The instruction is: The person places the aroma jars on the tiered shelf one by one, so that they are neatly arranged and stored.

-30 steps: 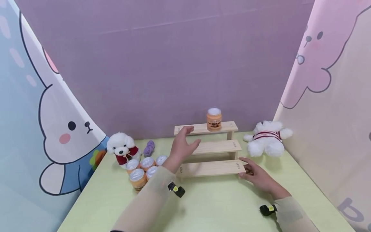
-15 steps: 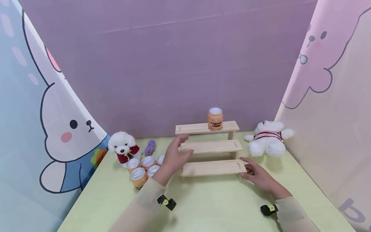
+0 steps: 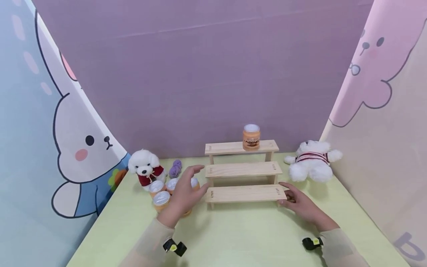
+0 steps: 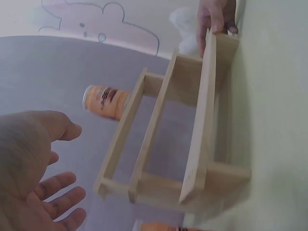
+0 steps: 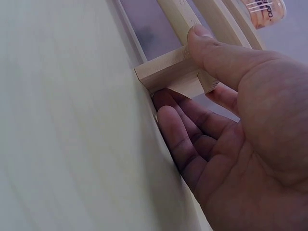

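A three-step wooden display rack (image 3: pixel 245 169) stands on the table. On its top step, right of the middle, sits an orange jar (image 3: pixel 251 138) with a pale lid and dark lettering. My right hand (image 3: pixel 300 205) grips the right end of the lowest step; in the right wrist view the thumb presses the step's edge and curled fingers lie by the side support (image 5: pixel 166 72). Left of the rack, my left hand (image 3: pixel 185 194) hovers over a group of similar orange jars (image 3: pixel 161 200), partly hiding them. Its fingers are spread and hold nothing, as the left wrist view also shows.
Behind the jars sit a white plush dog (image 3: pixel 144 167) in a red top and a small purple bundle (image 3: pixel 175 169). A white plush toy (image 3: pixel 313 161) in a striped top sits right of the rack. Printed cloth walls enclose the pale green table (image 3: pixel 247 237).
My left hand has moved away from the rack's upper steps, left and down towards the group of jars. The right hand stays at the rack's right end. The view has shifted slightly.
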Tool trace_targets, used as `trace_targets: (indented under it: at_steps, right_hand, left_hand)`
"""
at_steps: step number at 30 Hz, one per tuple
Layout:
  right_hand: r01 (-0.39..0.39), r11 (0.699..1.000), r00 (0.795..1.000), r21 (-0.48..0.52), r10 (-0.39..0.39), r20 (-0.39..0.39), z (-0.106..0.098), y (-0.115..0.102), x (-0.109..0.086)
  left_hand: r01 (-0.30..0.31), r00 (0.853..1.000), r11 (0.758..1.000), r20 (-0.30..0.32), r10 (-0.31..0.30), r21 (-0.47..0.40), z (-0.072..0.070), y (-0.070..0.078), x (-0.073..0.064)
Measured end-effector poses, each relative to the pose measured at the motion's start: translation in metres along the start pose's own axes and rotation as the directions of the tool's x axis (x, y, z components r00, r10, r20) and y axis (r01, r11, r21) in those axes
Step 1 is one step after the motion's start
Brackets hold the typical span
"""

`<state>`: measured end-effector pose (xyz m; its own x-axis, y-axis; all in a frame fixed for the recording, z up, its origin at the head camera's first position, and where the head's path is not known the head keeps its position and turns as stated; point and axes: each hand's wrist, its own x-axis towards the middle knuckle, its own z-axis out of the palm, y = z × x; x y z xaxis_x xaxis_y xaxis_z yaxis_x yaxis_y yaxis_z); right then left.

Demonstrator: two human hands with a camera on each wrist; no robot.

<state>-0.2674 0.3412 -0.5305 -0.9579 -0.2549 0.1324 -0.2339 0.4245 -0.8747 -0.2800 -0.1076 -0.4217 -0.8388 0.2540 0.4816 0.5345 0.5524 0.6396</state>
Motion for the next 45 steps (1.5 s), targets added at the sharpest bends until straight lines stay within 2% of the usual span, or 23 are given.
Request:
trace_targets:
  at_steps: [4,9,15,21,24,28,32,37,41,45]
  right_hand:
    - [-0.001,1.0,1.0,-0.004,0.001,-0.001,-0.003,0.0,-0.001]
    - [0.004,1.0,1.0,-0.01,-0.004,-0.006,-0.003,-0.001,-0.001]
    - [0.005,1.0,1.0,0.001,-0.005,0.008,-0.002,0.001,0.0]
    - [0.016,1.0,1.0,0.005,-0.016,0.007,-0.002,0.001,0.0]
    - [0.011,1.0,1.0,0.015,-0.011,0.006,-0.002,0.001,-0.001]
    - [0.005,1.0,1.0,0.009,-0.005,0.006,-0.001,0.001,-0.002]
    - [0.007,1.0,1.0,0.009,-0.007,0.005,0.0,0.0,-0.002]
    - [0.013,1.0,1.0,0.012,-0.013,0.006,0.0,0.0,-0.002]
    - [0.019,1.0,1.0,0.004,-0.019,0.003,0.0,0.001,-0.002]
    - [0.017,1.0,1.0,0.009,-0.017,0.005,0.0,0.002,-0.002]
  left_hand:
    - [0.041,0.999,0.999,0.001,-0.041,-0.011,-0.011,-0.006,-0.009]
    - [0.053,0.998,0.998,-0.022,-0.054,-0.026,-0.018,-0.016,-0.022]
    - [0.088,0.995,0.996,-0.045,-0.088,-0.003,-0.027,-0.029,-0.039]
    - [0.072,0.995,0.997,-0.067,-0.071,0.012,-0.036,-0.043,-0.052]
    - [0.053,0.996,0.997,-0.081,-0.048,0.058,-0.039,-0.051,-0.058]
    - [0.075,0.993,0.992,-0.098,-0.065,0.101,-0.043,-0.061,-0.066]
    - [0.09,0.99,0.99,-0.115,-0.077,0.109,-0.048,-0.067,-0.072]
    - [0.123,0.983,0.987,-0.146,-0.108,0.102,-0.054,-0.072,-0.077]
    - [0.171,0.975,0.982,-0.155,-0.158,0.075,-0.056,-0.078,-0.082]
    - [0.188,0.97,0.981,-0.164,-0.18,0.038,-0.056,-0.085,-0.085]
